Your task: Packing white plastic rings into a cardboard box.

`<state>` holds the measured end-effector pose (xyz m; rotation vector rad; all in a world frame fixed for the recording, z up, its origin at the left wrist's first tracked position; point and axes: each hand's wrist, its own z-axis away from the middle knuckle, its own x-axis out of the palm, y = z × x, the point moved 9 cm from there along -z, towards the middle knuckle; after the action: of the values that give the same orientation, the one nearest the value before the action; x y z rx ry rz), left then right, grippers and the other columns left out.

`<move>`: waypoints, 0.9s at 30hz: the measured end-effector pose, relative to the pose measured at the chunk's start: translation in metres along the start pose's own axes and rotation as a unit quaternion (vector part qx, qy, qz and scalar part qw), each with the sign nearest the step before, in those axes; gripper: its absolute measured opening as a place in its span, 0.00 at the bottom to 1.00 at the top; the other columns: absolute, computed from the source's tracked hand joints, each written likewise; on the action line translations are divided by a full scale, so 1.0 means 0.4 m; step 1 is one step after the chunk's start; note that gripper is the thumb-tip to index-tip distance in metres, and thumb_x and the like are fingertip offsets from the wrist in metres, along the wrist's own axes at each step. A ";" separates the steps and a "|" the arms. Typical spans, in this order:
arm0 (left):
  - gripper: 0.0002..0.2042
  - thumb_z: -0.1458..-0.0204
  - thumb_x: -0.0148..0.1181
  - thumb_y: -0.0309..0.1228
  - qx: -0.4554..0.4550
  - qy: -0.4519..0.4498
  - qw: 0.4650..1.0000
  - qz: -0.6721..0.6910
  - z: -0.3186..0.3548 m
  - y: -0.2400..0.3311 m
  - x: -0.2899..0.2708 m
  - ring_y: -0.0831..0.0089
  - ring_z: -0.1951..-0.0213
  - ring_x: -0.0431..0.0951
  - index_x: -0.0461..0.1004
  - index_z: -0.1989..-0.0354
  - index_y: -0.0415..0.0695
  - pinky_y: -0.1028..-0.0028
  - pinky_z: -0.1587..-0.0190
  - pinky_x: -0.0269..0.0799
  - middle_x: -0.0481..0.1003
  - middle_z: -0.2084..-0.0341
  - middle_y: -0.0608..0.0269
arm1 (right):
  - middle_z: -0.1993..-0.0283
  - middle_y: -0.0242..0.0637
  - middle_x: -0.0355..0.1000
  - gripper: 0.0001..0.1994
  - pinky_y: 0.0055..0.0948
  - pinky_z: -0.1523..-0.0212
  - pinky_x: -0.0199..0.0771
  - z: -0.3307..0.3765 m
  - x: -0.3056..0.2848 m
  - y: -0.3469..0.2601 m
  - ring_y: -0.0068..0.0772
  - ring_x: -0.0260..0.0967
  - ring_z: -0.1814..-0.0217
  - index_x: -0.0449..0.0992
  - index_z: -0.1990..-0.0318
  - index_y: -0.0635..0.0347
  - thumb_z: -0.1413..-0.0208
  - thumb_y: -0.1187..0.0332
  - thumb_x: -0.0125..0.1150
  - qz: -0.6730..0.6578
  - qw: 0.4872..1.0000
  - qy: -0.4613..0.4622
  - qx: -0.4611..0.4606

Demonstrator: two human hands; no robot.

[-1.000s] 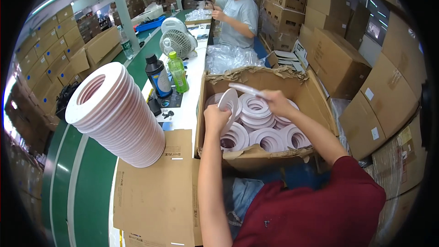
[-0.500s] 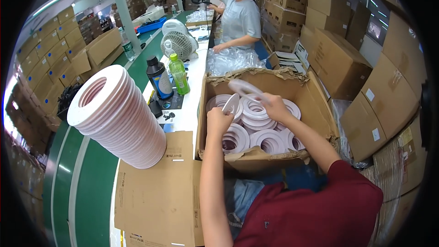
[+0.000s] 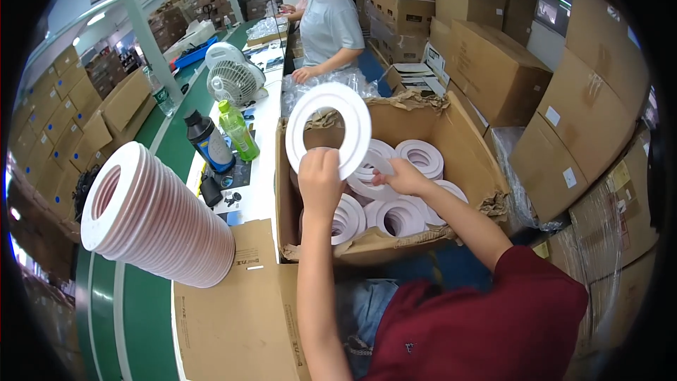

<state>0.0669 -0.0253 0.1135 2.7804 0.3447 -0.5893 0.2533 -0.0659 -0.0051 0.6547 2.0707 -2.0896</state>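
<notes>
Gripping its lower rim, the left hand point(image 3: 321, 178) is holding 1 white ring point(image 3: 357, 130) upright above the carton point(image 3: 462, 134); the right hand point(image 3: 410, 178) is pinching a 2nd ring point(image 3: 368, 190) over the piled rings point(image 3: 422, 160) (holding by edges is probably sparing the faces).

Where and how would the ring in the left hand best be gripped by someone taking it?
Probably by the upper arc of the ring, coming from above: thumb on one flat face, fingers through the open hole. The left hand covers its lower edge, while the upper arc stands free and looks narrow enough to pinch.
</notes>
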 end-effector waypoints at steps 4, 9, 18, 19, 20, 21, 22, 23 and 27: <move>0.08 0.60 0.63 0.23 -0.023 -0.102 0.995 -0.007 0.061 -0.043 0.070 0.50 0.71 0.74 0.70 0.73 0.39 0.56 0.68 0.70 0.72 0.76 0.52 | 0.65 0.37 0.77 0.08 0.31 0.57 0.74 0.002 0.010 -0.005 0.29 0.76 0.61 0.76 0.61 0.66 0.49 0.76 0.60 0.090 0.996 0.004 -0.009; 0.08 0.59 0.62 0.23 -0.067 -0.207 0.976 -0.023 0.094 -0.072 0.092 0.51 0.72 0.72 0.71 0.71 0.39 0.56 0.69 0.69 0.70 0.76 0.53 | 0.65 0.36 0.77 0.08 0.31 0.57 0.74 -0.011 0.010 -0.008 0.27 0.74 0.62 0.76 0.61 0.66 0.49 0.76 0.62 0.014 0.997 0.022 -0.067; 0.10 0.63 0.64 0.24 -0.013 -0.081 0.995 -0.053 0.055 -0.035 0.038 0.52 0.71 0.76 0.70 0.72 0.41 0.61 0.68 0.72 0.73 0.77 0.54 | 0.65 0.40 0.78 0.11 0.29 0.56 0.75 -0.018 0.011 0.013 0.28 0.76 0.60 0.75 0.57 0.70 0.47 0.78 0.55 0.016 1.000 0.006 -0.022; 0.10 0.63 0.64 0.24 -0.018 -0.079 0.995 -0.059 0.055 -0.034 0.032 0.52 0.71 0.76 0.70 0.72 0.41 0.61 0.68 0.72 0.73 0.77 0.54 | 0.64 0.40 0.78 0.11 0.29 0.55 0.74 -0.015 0.011 0.003 0.28 0.76 0.59 0.74 0.56 0.71 0.47 0.78 0.55 0.069 0.997 0.008 -0.021; 0.10 0.62 0.65 0.25 -0.020 -0.054 0.997 -0.049 0.055 -0.029 0.026 0.52 0.71 0.76 0.71 0.72 0.41 0.61 0.67 0.72 0.74 0.77 0.53 | 0.64 0.40 0.78 0.11 0.29 0.55 0.74 -0.018 0.011 0.004 0.28 0.76 0.59 0.74 0.56 0.71 0.47 0.78 0.55 0.067 0.997 0.008 -0.021; 0.09 0.60 0.65 0.27 -0.023 -0.028 0.999 -0.038 0.055 -0.026 0.017 0.52 0.70 0.77 0.71 0.71 0.41 0.61 0.67 0.73 0.74 0.77 0.53 | 0.64 0.41 0.78 0.11 0.29 0.54 0.74 -0.023 0.004 -0.002 0.28 0.76 0.59 0.74 0.55 0.71 0.46 0.78 0.55 0.081 0.996 0.019 -0.032; 0.08 0.57 0.65 0.28 -0.073 -0.178 0.980 -0.054 0.086 -0.068 0.093 0.51 0.71 0.77 0.72 0.72 0.40 0.60 0.67 0.72 0.74 0.77 0.52 | 0.64 0.41 0.78 0.12 0.29 0.53 0.74 -0.025 0.001 -0.006 0.29 0.76 0.58 0.74 0.55 0.72 0.46 0.78 0.55 0.096 0.994 0.031 -0.041; 0.08 0.57 0.65 0.28 -0.076 -0.178 0.980 -0.047 0.098 -0.066 0.103 0.51 0.71 0.77 0.72 0.72 0.40 0.60 0.67 0.72 0.74 0.77 0.52 | 0.64 0.41 0.78 0.12 0.29 0.53 0.74 -0.011 -0.002 0.014 0.29 0.76 0.58 0.74 0.55 0.72 0.46 0.78 0.55 0.101 0.994 0.032 -0.035; 0.08 0.53 0.66 0.32 -0.287 0.080 0.950 0.095 0.090 -0.166 -0.037 0.65 0.78 0.77 0.77 0.70 0.39 0.68 0.70 0.72 0.76 0.80 0.55 | 0.64 0.42 0.78 0.10 0.28 0.56 0.75 -0.023 -0.038 -0.001 0.29 0.76 0.60 0.76 0.59 0.73 0.45 0.73 0.59 -0.047 0.997 0.045 -0.047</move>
<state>0.0221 0.0227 0.0738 2.2606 0.2298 -0.1730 0.2689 -0.0603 0.0015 0.6629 2.2759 -2.0304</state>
